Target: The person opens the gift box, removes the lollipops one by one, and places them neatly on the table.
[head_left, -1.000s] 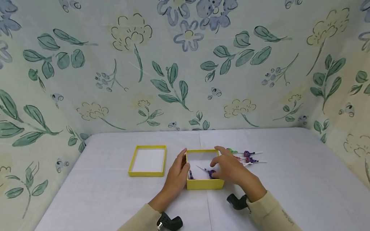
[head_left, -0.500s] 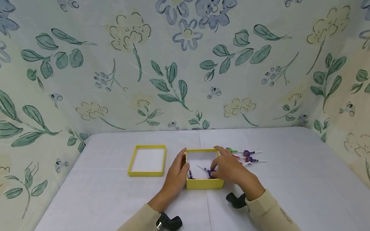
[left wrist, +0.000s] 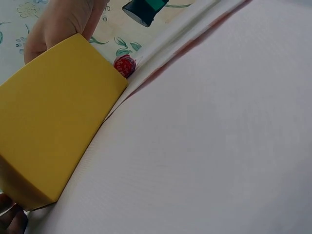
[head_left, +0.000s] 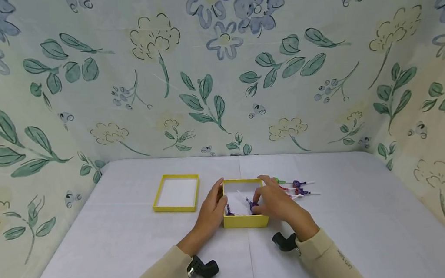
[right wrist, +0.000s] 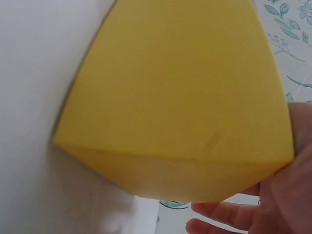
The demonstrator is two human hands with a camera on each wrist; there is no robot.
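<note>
A yellow box (head_left: 246, 221) with a white inside stands at the middle of the table, facing up. My left hand (head_left: 210, 210) holds its left side, thumb at the rim and fingers along the outer wall. Inside the box, thumb and index finger of my right hand (head_left: 278, 202) pinch a purple-wrapped lollipop (head_left: 252, 206) near the right wall, its white stick slanting up to the left. Another dark-wrapped lollipop (head_left: 229, 209) lies by the left wall. In the right wrist view, the box wall (right wrist: 180, 87) hides the pinch, while other fingers (right wrist: 226, 212) stretch past its corner.
To the left lies a shallow yellow lid (head_left: 175, 211), white side up. Right of the box, several lollipops (head_left: 299, 187) in purple, red and green wrappers lie on the white-covered table (head_left: 136, 246). A flowered cloth (head_left: 218, 91) hangs behind. Each wrist carries a black camera (head_left: 207, 269).
My right thumb and index finger have drawn together on the purple lollipop. Its stick has swung to point more toward the back. My left hand stays at the box.
</note>
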